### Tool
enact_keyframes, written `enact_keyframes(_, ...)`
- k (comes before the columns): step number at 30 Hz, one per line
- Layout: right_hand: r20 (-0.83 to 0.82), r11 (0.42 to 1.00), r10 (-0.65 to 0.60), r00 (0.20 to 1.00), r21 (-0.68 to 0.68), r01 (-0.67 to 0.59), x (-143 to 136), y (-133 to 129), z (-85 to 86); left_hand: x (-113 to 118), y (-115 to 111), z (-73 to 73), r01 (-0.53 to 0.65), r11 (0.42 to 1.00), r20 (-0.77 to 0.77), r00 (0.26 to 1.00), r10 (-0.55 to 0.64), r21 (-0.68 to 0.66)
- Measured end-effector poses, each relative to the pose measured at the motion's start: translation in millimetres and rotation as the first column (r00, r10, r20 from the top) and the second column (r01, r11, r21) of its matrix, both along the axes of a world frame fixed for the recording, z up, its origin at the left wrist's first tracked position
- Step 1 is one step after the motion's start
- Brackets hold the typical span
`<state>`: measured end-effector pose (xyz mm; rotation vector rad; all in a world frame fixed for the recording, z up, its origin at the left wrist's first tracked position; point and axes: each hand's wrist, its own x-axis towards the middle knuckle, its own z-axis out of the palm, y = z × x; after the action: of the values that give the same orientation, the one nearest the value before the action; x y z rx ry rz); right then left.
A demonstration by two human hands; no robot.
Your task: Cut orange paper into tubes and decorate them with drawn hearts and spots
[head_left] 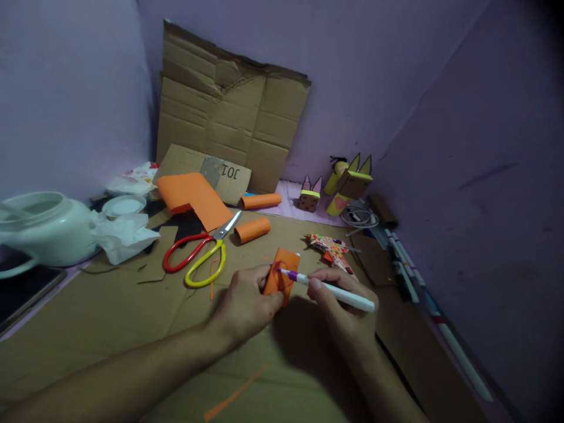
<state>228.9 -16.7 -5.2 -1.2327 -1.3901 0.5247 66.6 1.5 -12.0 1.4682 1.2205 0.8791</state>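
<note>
Between the thumb and fingers of my left hand (247,302) is a small folded piece of orange paper (286,261), tilted up toward me. Dark purple lines and a rounded shape are drawn on its face. My right hand (348,311) grips a white marker (339,294) with a purple band, and its tip touches the drawing. Scissors (218,242) with one red and one yellow handle lie spread apart to the left. Behind them rests a larger orange sheet (189,194). Two rolled orange paper tubes (253,230) lie just beyond my hands.
A glue gun with a flowered pattern (330,249) lies to the right. Paper animal figures (309,197) stand at the back. A white teapot (57,229) and crumpled tissue (126,238) are at left. Markers (462,355) line the right wall; cardboard (233,106) leans behind.
</note>
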Motion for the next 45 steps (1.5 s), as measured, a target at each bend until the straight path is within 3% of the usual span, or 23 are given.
enact_keyframes(8,0.044,0.999,0.024,0.999,0.025,-0.025,2,2,1.9,0,0,-2.9,-0.009,1.0,-0.009,1.0,0.009,0.006)
enact_keyframes(12,-0.012,1.0,0.01,1.0,-0.009,-0.01,0,0,1.9,-1,1,-2.5,-0.007,1.0,0.01,1.0,0.007,0.0)
enact_keyframes(23,-0.038,0.999,0.026,0.999,-0.039,-0.027,2,2,-1.6,4,4,7.8,0.029,0.971,0.25,0.968,0.032,-0.237)
enact_keyframes(30,-0.111,0.987,0.147,0.983,-0.046,-0.153,3,3,-4.1,4,3,11.4,0.014,0.961,0.28,0.958,0.067,-0.277)
enact_keyframes(38,-0.27,0.994,0.071,0.96,-0.062,-0.091,7,7,-5.3,4,5,10.2,0.027,0.951,0.324,0.943,0.077,-0.307)
enact_keyframes(45,-0.235,0.979,0.086,0.968,-0.163,-0.126,13,9,-11.8,4,5,11.5,0.01,0.952,0.302,0.949,0.087,-0.306)
